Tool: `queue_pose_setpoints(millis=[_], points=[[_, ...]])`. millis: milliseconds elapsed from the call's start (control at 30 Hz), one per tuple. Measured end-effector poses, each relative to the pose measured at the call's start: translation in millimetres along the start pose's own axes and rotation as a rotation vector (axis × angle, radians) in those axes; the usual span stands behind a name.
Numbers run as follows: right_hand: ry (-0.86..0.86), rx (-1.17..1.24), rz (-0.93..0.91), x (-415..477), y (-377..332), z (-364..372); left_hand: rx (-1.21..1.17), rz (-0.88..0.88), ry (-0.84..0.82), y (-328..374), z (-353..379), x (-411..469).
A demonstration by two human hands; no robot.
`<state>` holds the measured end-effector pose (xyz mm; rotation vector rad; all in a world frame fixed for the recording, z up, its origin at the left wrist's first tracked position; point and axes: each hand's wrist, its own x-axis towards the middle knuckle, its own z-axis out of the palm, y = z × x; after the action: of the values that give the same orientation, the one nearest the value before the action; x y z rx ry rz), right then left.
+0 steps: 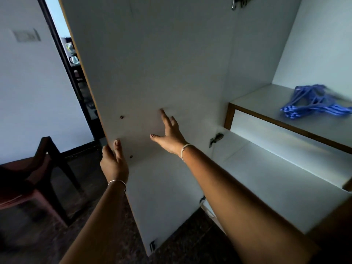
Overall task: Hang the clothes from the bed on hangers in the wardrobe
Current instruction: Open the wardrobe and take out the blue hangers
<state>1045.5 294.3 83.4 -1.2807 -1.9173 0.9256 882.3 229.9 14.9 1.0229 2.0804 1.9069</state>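
Head view, hangers [314, 103] on wardrobe shelf [266, 103], left hand [114, 161] gripping door edge [94, 103], right hand [171, 136] spread

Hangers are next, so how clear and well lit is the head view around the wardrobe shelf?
Head view: the blue hangers on the shelf are motion-blurred, single ones indistinct; that side catches the light, while the floor and chair lie in shadow; the wide angle bows the door edge; the left hand gripping that edge is fairly sharp, the right hand slightly smeared at the fingertips.
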Motion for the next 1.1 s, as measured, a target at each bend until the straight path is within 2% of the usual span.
queue_pose_setpoints(millis=[167, 367, 567, 700, 767, 833, 967, 1100], points=[[-0.084, -0.123, -0.036, 12, 7, -1, 0.113, 0.001, -0.001, -5, 4, 19], [-0.141, -0.136, -0.059, 19, 20, -8, 0.148, -0.035, 0.041, -5, 14, 27], [-0.111, -0.135, -0.076, 20, 42, -27, 0.167, -0.067, 0.062, -5, 22, 24], [-0.044, -0.124, -0.079, 13, 54, -43, 0.092, 0.008, 0.138, 1, 31, 10], [0.011, -0.129, -0.076, 4, 60, -52, 0.139, 0.076, 0.186, 11, 38, -5], [0.085, -0.166, -0.084, -7, 66, -63, 0.193, 0.171, 0.161, 22, 49, -21], [0.361, -0.302, -0.105, -36, 78, -98, 0.216, 0.372, -0.013, 47, 87, -59], [0.694, -0.4, -0.093, -66, 91, -155, 0.11, 0.46, -0.24, 80, 145, -104]])
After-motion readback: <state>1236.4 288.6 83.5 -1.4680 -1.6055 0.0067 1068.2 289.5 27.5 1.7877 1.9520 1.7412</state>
